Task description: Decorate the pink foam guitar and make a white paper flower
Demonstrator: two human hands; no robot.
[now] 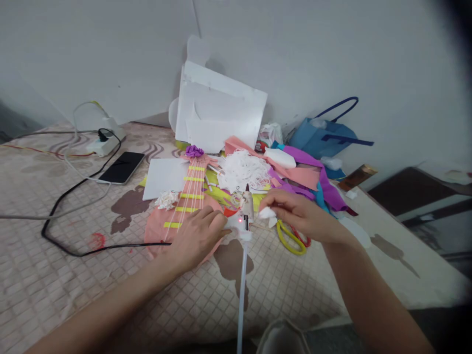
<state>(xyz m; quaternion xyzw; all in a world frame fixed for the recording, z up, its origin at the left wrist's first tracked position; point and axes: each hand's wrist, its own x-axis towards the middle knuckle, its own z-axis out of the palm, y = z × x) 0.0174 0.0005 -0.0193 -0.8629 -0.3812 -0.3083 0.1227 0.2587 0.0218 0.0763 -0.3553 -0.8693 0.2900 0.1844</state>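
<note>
My left hand (199, 236) is closed around the handle of a white hot glue gun (246, 216). Its dark nozzle points away from me, a small red light glows on its side, and a long glue stick (241, 295) sticks out of its rear. My right hand (291, 211) pinches a small white piece (267, 213) just right of the glue gun. Partly under my left hand and forearm lies a pink guitar-shaped craft (157, 226) with white strings, yellow strips, a purple flower (194, 151) and a white flower (167, 200). Yellow-handled scissors (291, 241) lie below my right hand.
A heap of white string (244, 169) and coloured strips (295, 173) lies behind the glue gun. White boards (221, 105) lean on the wall near a blue bag (320, 137). At left are a phone (123, 167), a power strip (103, 145) and a looping black cord (61, 246).
</note>
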